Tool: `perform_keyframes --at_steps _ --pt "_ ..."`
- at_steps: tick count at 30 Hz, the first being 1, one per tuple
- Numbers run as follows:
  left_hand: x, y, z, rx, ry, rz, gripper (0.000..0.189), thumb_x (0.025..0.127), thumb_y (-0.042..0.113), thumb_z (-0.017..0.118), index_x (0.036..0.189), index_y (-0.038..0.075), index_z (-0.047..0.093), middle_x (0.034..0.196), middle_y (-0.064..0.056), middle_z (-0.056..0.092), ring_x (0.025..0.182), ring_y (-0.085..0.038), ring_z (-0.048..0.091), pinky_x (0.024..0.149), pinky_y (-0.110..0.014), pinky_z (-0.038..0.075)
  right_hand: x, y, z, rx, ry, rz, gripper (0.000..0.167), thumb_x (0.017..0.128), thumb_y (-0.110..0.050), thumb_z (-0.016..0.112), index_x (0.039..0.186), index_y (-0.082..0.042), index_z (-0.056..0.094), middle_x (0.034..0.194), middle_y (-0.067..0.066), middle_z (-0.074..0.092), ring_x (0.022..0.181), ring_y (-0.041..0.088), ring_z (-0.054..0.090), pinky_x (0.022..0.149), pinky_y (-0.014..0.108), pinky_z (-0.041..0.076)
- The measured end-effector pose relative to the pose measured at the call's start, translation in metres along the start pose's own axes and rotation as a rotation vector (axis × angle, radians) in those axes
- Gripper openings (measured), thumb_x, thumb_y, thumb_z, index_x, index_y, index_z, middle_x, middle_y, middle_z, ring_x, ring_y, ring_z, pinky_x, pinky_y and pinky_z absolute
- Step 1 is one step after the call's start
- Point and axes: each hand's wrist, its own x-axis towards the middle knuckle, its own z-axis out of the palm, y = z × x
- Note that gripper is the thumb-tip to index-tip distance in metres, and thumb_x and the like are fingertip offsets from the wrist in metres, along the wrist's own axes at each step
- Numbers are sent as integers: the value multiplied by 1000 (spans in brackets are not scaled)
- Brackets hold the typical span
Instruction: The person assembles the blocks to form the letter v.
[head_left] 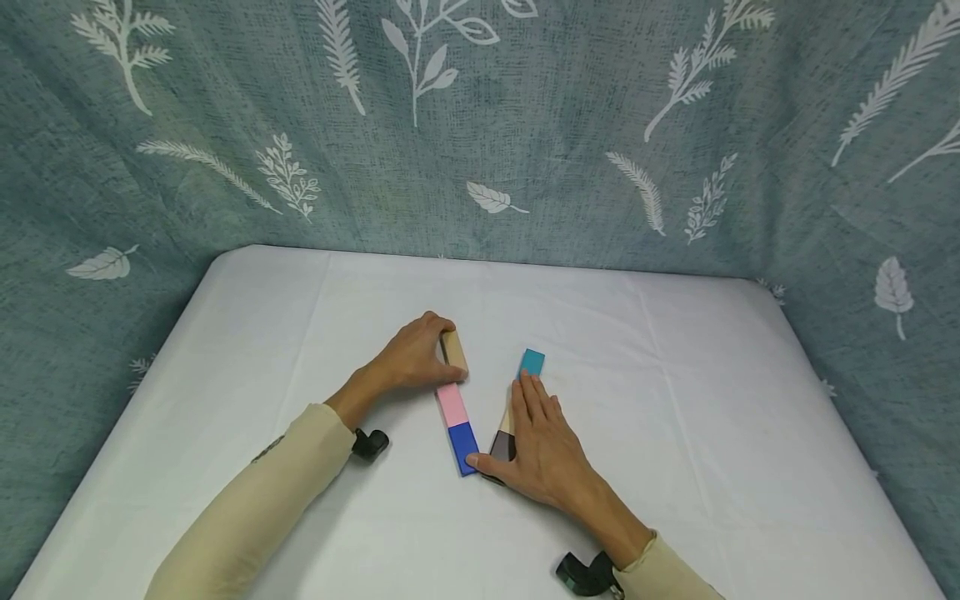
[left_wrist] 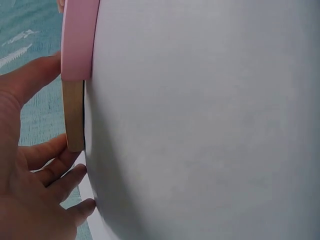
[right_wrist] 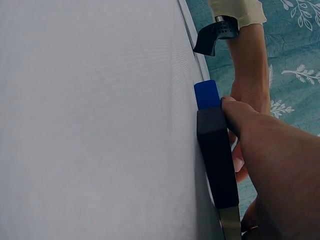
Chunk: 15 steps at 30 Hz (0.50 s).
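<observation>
My left hand (head_left: 412, 354) pinches a tan block (head_left: 455, 352) between thumb and fingers at the far end of a slanting row. A pink block (head_left: 452, 405) and a blue block (head_left: 462, 442) continue that row towards me. In the left wrist view the tan block (left_wrist: 75, 116) meets the pink block (left_wrist: 79, 40) end to end. My right hand (head_left: 551, 454) lies with straight fingers over a second row: a teal block (head_left: 532, 362), a partly covered tan block (head_left: 506, 421) and a dark grey block (head_left: 502, 447). Its thumb reaches the near end of the blue block.
The blocks lie on a table with a white cloth (head_left: 675, 433). A green leaf-patterned curtain (head_left: 555, 108) hangs behind and beside it. Black wrist cameras (head_left: 369, 444) sit below both wrists. The rows nearly meet at their near ends and spread apart farther away.
</observation>
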Motion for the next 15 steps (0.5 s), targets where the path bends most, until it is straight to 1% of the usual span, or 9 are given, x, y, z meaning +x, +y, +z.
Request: perform_keyframes --at_steps 4,9,15 --pt "-2 1 1 27 4 16 79 79 43 83 140 2 53 131 -14 55 115 -29 55 103 -45 44 0 0 0 -4 -6 5 123 82 -85 52 157 7 19 165 25 10 153 37 7 118 58 22" --pt "-3 1 1 33 11 25 80 80 43 82 141 2 53 132 -15 54 115 -30 56 102 -45 45 0 0 1 -5 -2 5 123 82 -84 52 157 7 18 165 26 10 153 38 7 118 59 22" --pt "-6 2 -1 29 0 8 83 83 47 79 146 2 48 139 -18 50 121 -34 55 104 -48 44 0 0 2 -6 9 4 124 81 -84 53 157 7 18 165 25 10 153 37 9 118 59 22"
